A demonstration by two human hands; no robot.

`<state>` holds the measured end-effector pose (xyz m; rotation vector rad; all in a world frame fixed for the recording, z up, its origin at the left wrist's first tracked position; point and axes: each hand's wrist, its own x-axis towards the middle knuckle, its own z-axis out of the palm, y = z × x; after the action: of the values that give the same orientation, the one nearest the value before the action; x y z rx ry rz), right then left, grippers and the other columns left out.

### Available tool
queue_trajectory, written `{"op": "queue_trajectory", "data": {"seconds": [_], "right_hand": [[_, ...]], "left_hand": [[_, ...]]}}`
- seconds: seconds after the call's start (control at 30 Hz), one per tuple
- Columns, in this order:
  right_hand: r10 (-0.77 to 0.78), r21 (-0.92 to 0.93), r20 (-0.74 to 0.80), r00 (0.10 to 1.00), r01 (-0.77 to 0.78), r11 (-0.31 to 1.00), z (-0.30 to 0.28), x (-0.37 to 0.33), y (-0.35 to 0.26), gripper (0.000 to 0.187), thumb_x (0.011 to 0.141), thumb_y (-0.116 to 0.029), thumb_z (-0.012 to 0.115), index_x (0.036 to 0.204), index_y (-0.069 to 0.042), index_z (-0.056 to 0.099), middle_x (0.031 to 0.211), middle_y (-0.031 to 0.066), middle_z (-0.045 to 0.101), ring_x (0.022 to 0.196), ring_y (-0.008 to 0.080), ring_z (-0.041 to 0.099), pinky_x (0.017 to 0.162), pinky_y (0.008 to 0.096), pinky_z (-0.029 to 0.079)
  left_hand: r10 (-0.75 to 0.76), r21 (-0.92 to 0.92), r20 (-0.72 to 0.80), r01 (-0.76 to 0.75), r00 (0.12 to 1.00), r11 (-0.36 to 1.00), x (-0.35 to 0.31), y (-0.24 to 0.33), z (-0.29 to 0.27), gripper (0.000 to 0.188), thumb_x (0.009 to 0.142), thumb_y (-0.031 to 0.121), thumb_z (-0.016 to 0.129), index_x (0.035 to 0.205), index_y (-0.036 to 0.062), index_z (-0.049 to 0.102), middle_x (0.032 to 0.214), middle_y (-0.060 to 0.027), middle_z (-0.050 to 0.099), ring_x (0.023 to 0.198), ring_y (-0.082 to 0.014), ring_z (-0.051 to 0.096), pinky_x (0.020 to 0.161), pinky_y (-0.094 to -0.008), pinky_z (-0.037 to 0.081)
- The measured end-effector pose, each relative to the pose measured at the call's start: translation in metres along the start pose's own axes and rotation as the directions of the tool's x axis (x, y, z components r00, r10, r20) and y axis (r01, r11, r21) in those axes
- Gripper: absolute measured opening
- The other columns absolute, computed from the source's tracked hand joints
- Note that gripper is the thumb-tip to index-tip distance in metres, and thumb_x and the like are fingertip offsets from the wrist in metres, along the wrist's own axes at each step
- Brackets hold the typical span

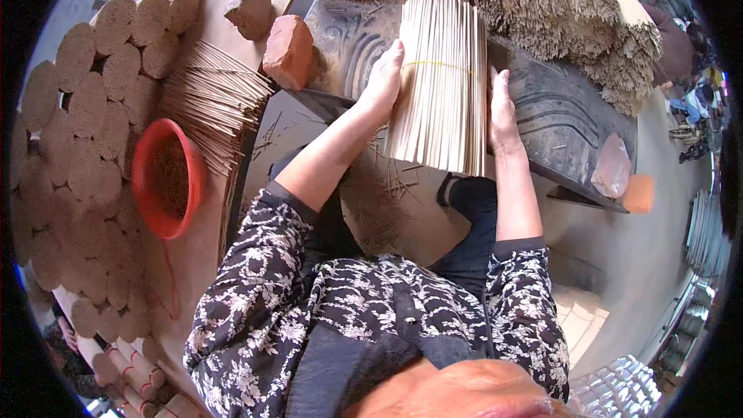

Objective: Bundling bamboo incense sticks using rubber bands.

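Observation:
Between my two hands is a thick bundle of thin, pale wooden sticks (437, 112), with a thin yellow band around its upper part. My left hand (382, 81) presses the bundle's left side, thumb pointing up along it; its other fingers are hidden behind the sticks. On the opposite side my right hand (502, 108) grips the bundle, its thumb also along the edge. The bundle is held above the front of a dark, worn board (557, 120), its lower end towards me.
Large piles of sticks with rough brown ends (495, 0) lie at the back. Two brick pieces (286, 53) (248, 11) stand left of the board. Further left are loose sticks (213, 93), a red bowl (142, 186) and stacked brown-ended bundles (85, 155). A plastic bag (611, 166) lies right.

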<state>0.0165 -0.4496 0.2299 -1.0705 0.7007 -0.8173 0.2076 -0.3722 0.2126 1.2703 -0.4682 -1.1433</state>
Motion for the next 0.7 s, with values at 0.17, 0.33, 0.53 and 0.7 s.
{"op": "queue_trajectory", "data": {"seconds": [0.17,0.33,0.53,0.7], "right_hand": [[0.166,-0.227,-0.181,0.969,-0.205,0.952,0.003,0.003,0.010,0.065,0.100,-0.055,0.032,0.136,-0.002,0.045,0.124,0.0073,0.055,0.109,0.0138,0.053,0.093,0.0288,0.044],[0.157,0.219,0.133,0.979,-0.183,0.958,0.013,-0.011,0.001,0.063,0.101,-0.054,0.026,0.130,-0.004,0.049,0.114,0.0071,0.059,0.102,0.0144,0.057,0.089,0.0292,0.048],[0.236,-0.091,-0.326,0.915,-0.279,0.956,-0.013,0.005,0.010,0.069,0.099,-0.056,0.029,0.134,0.002,0.045,0.116,0.0109,0.061,0.102,0.0178,0.060,0.088,0.0297,0.049],[0.152,0.091,0.080,0.985,-0.159,0.983,-0.001,-0.004,0.017,0.070,0.098,-0.058,0.030,0.135,-0.001,0.044,0.122,0.0111,0.056,0.109,0.0178,0.054,0.096,0.0315,0.044]], "left_hand": [[0.004,-0.130,0.175,0.019,0.984,0.991,0.012,-0.022,0.000,0.056,0.100,0.046,0.039,0.134,0.0018,0.041,0.129,-0.0127,0.051,0.115,-0.0226,0.050,0.098,-0.0357,0.040],[-0.116,-0.257,0.196,0.165,0.974,0.952,0.003,-0.006,0.011,0.069,0.093,0.060,0.044,0.135,0.0059,0.046,0.128,-0.0102,0.055,0.110,-0.0194,0.056,0.097,-0.0365,0.043],[-0.187,-0.017,0.058,0.188,0.981,0.982,0.013,-0.022,-0.011,0.067,0.096,0.060,0.039,0.132,0.0046,0.051,0.123,-0.0097,0.059,0.106,-0.0187,0.057,0.092,-0.0356,0.044],[0.007,-0.210,0.202,0.037,0.979,0.977,-0.001,-0.025,0.013,0.068,0.096,0.058,0.039,0.139,0.0059,0.042,0.127,-0.0090,0.057,0.108,-0.0190,0.057,0.095,-0.0357,0.045]]}}
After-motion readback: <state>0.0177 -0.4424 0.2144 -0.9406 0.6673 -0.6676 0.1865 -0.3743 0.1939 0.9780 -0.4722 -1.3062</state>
